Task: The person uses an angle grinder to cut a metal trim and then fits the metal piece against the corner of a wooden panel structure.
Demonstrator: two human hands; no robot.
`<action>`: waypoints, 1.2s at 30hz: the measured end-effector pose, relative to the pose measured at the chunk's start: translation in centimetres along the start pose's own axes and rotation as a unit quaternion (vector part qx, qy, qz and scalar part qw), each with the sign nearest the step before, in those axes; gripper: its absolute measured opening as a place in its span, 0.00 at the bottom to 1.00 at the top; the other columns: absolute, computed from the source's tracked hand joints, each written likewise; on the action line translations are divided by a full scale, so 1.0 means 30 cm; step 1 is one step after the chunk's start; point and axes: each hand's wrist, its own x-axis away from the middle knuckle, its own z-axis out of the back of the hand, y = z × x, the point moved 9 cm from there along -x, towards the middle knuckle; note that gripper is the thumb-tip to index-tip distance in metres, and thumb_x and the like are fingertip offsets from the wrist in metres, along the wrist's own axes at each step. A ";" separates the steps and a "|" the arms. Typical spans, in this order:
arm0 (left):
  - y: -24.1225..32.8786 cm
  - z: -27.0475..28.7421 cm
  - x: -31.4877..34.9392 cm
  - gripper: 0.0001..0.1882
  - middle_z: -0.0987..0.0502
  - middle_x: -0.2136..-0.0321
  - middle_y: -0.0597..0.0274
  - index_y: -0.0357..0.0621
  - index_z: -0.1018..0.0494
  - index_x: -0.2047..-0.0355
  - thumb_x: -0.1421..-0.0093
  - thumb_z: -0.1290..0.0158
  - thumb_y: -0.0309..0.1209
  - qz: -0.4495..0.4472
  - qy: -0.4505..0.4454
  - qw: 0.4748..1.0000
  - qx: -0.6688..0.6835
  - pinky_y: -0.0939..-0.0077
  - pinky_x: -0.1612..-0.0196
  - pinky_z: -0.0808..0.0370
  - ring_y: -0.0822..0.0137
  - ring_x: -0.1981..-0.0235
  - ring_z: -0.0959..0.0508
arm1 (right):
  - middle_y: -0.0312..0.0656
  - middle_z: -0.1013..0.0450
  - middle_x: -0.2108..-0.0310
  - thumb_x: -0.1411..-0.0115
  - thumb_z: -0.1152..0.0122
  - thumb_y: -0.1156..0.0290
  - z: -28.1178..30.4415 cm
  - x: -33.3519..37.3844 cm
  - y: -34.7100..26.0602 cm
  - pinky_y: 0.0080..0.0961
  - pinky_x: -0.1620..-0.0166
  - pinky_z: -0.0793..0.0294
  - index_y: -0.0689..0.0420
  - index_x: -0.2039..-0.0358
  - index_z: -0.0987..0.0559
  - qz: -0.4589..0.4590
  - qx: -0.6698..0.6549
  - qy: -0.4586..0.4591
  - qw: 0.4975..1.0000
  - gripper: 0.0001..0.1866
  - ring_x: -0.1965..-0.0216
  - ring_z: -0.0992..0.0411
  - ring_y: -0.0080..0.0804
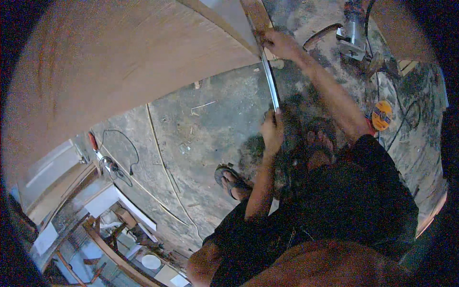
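Note:
A long, narrow, shiny metal strip (271, 81) runs from the edge of a large wooden panel (124, 62) toward my body. My left hand (272, 134) is closed around its near end. Farther up, my right hand (282, 45) has its fingers bent over the strip beside the panel's corner, pressing or gripping it there. A narrow wooden board (258, 16) lies alongside the strip's far part. The far end of the strip is hard to make out.
A power tool with a silver base (353, 45) stands at the upper right with its cord. Nearer is a round yellow-orange object (381, 115). A red-handled tool (92, 141), cables and thin strips (160, 158) lie on the stained floor to the left. Cluttered furniture (110, 244) fills the lower left.

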 end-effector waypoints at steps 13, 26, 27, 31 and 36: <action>-0.079 0.000 0.073 0.22 0.23 0.76 0.44 0.40 0.23 0.63 0.32 0.57 0.45 0.043 0.165 0.984 0.052 0.53 0.73 0.29 0.44 0.77 0.22 | 0.48 0.23 0.69 0.39 0.39 0.58 0.247 0.175 -0.477 0.33 0.63 0.27 0.62 0.52 0.25 0.096 -0.332 0.114 0.931 0.22 0.68 0.24 0.39; -0.038 0.009 -0.013 0.24 0.26 0.83 0.44 0.37 0.23 0.71 0.31 0.58 0.45 0.067 0.138 0.988 -0.003 0.50 0.76 0.32 0.42 0.81 0.26 | 0.48 0.22 0.65 0.40 0.38 0.68 0.218 0.169 -0.452 0.33 0.60 0.26 0.62 0.54 0.24 0.104 -0.339 0.149 0.923 0.16 0.64 0.23 0.36; -0.041 0.010 -0.016 0.24 0.25 0.82 0.44 0.37 0.23 0.70 0.31 0.58 0.45 0.075 0.131 0.988 -0.013 0.50 0.76 0.32 0.42 0.82 0.26 | 0.48 0.22 0.65 0.40 0.38 0.68 0.216 0.172 -0.451 0.32 0.59 0.26 0.62 0.54 0.24 0.087 -0.331 0.147 0.928 0.16 0.63 0.23 0.36; -0.013 0.021 -0.025 0.23 0.25 0.81 0.44 0.38 0.23 0.66 0.31 0.58 0.45 0.026 0.130 0.991 -0.018 0.51 0.76 0.32 0.43 0.83 0.27 | 0.47 0.22 0.63 0.40 0.38 0.67 0.225 0.166 -0.462 0.29 0.54 0.27 0.63 0.52 0.25 0.068 -0.339 0.081 0.935 0.18 0.58 0.24 0.35; -0.071 -0.007 0.064 0.21 0.24 0.79 0.46 0.38 0.24 0.64 0.31 0.59 0.43 0.036 0.129 0.989 -0.061 0.53 0.76 0.31 0.46 0.81 0.25 | 0.46 0.23 0.59 0.39 0.40 0.70 0.160 0.157 -0.419 0.29 0.51 0.27 0.65 0.49 0.26 0.076 -0.366 0.091 0.923 0.19 0.55 0.25 0.32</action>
